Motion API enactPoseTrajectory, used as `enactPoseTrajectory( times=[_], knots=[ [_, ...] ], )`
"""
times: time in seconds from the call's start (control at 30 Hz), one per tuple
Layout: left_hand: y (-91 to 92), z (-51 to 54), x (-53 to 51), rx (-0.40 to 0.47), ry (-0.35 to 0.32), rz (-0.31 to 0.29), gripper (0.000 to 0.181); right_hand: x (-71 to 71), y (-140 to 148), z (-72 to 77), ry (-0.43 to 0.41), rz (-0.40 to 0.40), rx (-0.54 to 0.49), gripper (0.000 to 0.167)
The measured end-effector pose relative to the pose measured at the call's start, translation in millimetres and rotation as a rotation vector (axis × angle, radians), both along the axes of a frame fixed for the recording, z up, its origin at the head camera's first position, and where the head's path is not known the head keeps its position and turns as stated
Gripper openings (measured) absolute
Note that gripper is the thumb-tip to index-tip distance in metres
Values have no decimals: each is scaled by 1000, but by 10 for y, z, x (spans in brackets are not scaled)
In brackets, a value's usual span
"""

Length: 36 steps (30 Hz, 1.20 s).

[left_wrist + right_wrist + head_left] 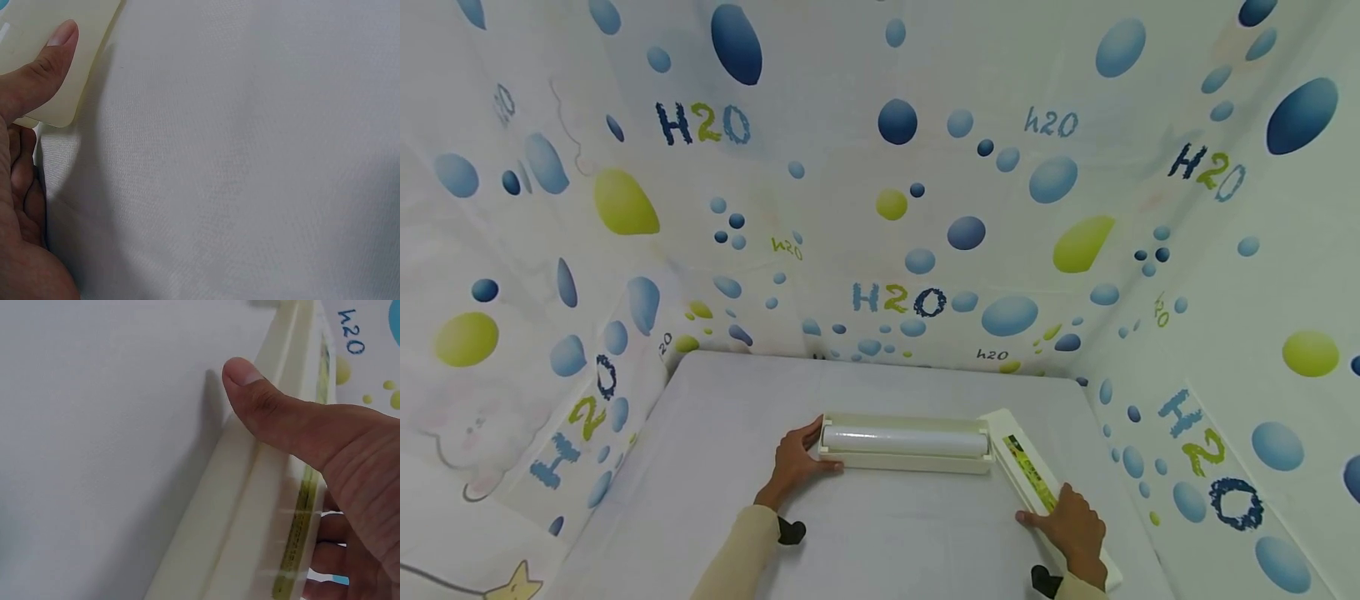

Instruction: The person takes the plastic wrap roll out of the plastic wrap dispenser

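Observation:
A cream plastic cling film dispenser base (910, 463) lies on the table, with a roll of clear film (902, 440) inside it. My left hand (796, 465) grips the base's left end; the left wrist view shows the thumb (53, 59) pressed on the cream plastic. To the right is the dispenser's long lid (997, 423), off the base and slanting toward me, with a green and yellow label (1032, 472). My right hand (1070, 525) holds this lid near its lower end, thumb on one long side, fingers around the other. The lid's upper end is close beside the base's right end.
A white cloth covers the table (737, 400). Patterned sheets with blue and green drops form a back wall (835, 225) and side walls. The right wall (1217, 400) stands near the table's right edge.

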<state>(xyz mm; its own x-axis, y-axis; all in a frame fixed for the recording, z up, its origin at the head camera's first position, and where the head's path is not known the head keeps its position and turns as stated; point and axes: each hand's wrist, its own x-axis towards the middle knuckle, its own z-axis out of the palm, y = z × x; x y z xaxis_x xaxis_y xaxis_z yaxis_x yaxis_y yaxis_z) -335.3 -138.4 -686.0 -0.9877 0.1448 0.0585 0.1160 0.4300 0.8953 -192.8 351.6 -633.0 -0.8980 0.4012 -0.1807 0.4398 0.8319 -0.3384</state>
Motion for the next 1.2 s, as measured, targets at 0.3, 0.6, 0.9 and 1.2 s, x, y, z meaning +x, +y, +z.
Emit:
enactPoseTrajectory(
  times=[0.3, 0.6, 0.9, 1.2],
  knots=[
    [22, 48, 44, -25, 19, 16, 110, -62, 96, 268, 40, 38, 17, 105],
    [16, 8, 28, -20, 24, 38, 109, -255, 162, 574, 293, 96, -108, 102],
    [2, -31, 35, -33, 32, 30, 111, -502, 52, 781, 519, 115, -332, 82],
    [21, -8, 21, -45, 48, 33, 111, -831, -194, 1066, 661, 196, -737, 67]
  ],
)
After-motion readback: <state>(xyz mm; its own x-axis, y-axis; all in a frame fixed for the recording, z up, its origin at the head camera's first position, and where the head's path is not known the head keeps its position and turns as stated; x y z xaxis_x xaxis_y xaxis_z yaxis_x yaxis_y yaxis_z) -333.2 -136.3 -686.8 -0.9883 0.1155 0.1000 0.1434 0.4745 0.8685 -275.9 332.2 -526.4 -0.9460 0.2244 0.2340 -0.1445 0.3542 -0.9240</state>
